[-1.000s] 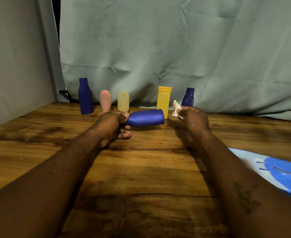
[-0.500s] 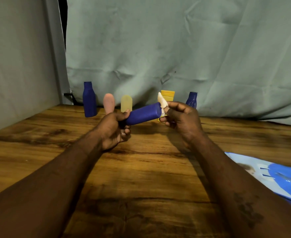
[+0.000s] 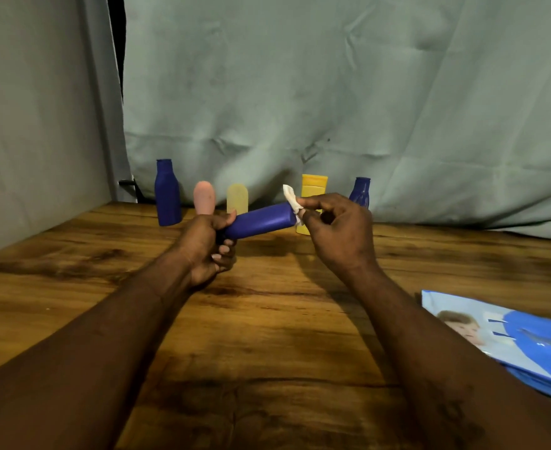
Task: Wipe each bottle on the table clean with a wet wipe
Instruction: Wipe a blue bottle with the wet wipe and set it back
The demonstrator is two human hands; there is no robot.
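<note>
A dark blue cylindrical plastic bottle [image 3: 260, 220] is gripped crosswise at its left end by the left hand [image 3: 207, 246]; a crumpled white wet wipe [image 3: 293, 200], pinched by the right hand [image 3: 339, 230], is pressed against its right end.

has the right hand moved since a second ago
Yes. The right hand moved left: its wipe was right of the yellow bottle, now left of it, against the held blue bottle.
</note>
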